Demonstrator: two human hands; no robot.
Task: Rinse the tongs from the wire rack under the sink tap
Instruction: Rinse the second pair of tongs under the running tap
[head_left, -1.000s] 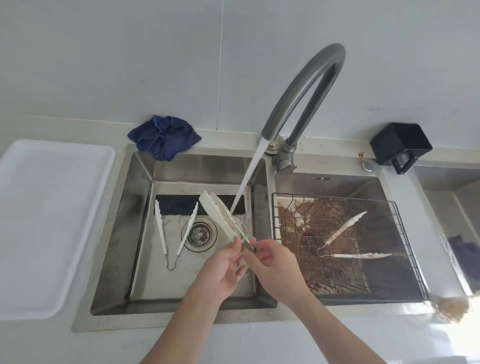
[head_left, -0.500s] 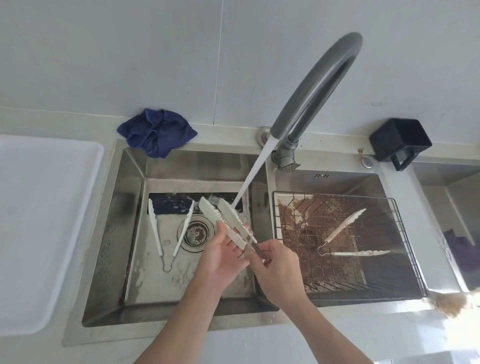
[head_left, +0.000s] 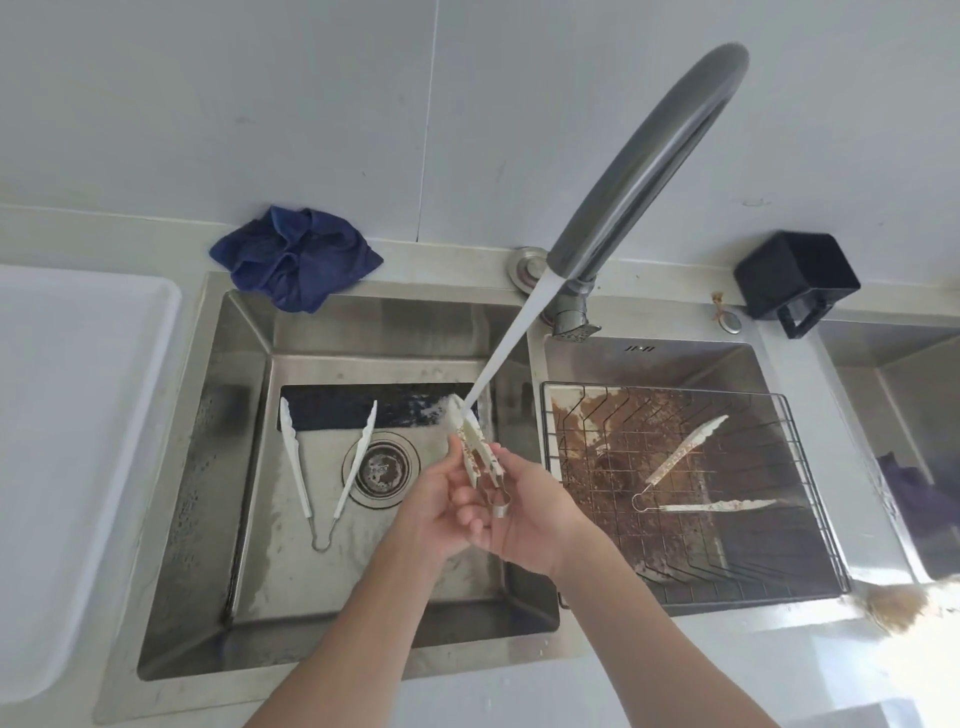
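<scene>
1. White soiled tongs (head_left: 475, 447) are pinched near the metal hinge by fingers of the right hand (head_left: 524, 512) and left hand (head_left: 441, 512), both curled round them.
2. Tips sit in the tap (head_left: 649, 156) stream, likely so grime runs off.
3. Another dirty pair (head_left: 685, 457) waits on the wire rack (head_left: 800, 467).

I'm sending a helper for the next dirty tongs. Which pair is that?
Look in the right basin, where a wire rack sits over brown grime. The tongs on the rack lie splayed open and speckled brown, unlike the clean white tongs by the drain.
</scene>
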